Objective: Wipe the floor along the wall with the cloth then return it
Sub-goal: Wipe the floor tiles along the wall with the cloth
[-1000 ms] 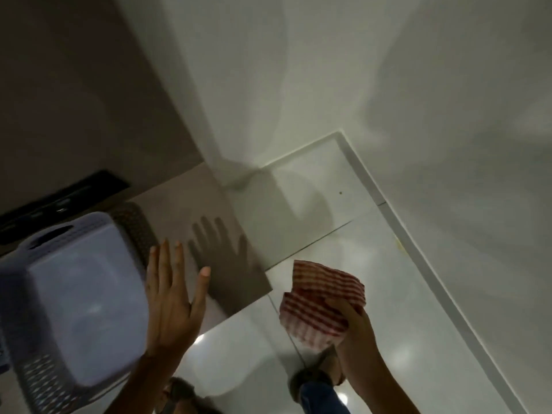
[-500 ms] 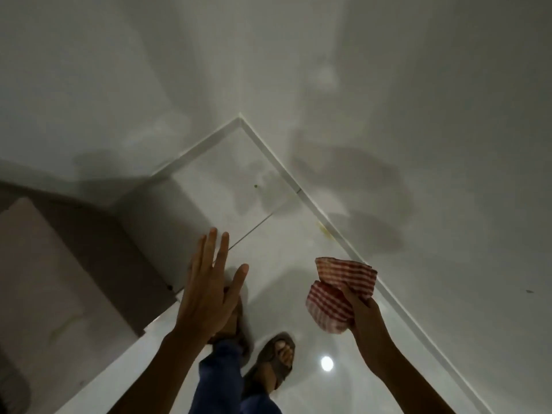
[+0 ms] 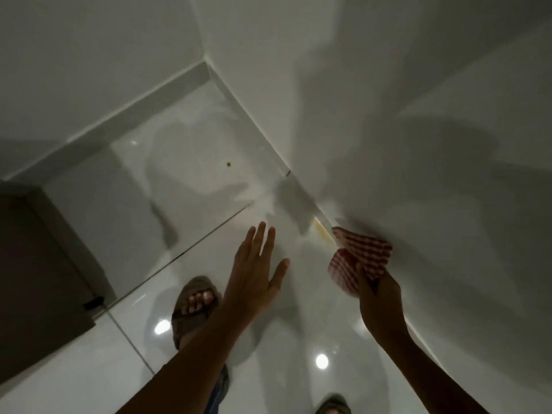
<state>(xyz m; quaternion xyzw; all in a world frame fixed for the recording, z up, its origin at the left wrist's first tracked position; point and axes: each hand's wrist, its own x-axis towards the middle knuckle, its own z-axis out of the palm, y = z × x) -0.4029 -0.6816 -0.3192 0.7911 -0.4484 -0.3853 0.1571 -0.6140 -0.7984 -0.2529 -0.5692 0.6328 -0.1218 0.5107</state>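
My right hand point(image 3: 378, 297) grips a bunched red-and-white checked cloth point(image 3: 360, 258), held in the air close to the white wall point(image 3: 418, 144) on the right. A yellowish smear point(image 3: 321, 230) lies on the glossy white floor point(image 3: 209, 162) where it meets that wall, just left of the cloth. My left hand point(image 3: 254, 273) is spread open, palm down, over the floor and holds nothing. A small green speck point(image 3: 228, 164) sits on the tile further toward the corner.
Two white walls meet at a corner point(image 3: 207, 64) with a low skirting point(image 3: 119, 121). A dark cabinet or door point(image 3: 35, 264) stands at the left. My sandalled foot point(image 3: 194, 303) is below my left hand, another sandal point(image 3: 333, 406) at the bottom edge.
The view has swung away from the grey basket toward the wall corner. Both hands have come closer to the floor, and the cloth now sits right by the wall near the yellowish smear.
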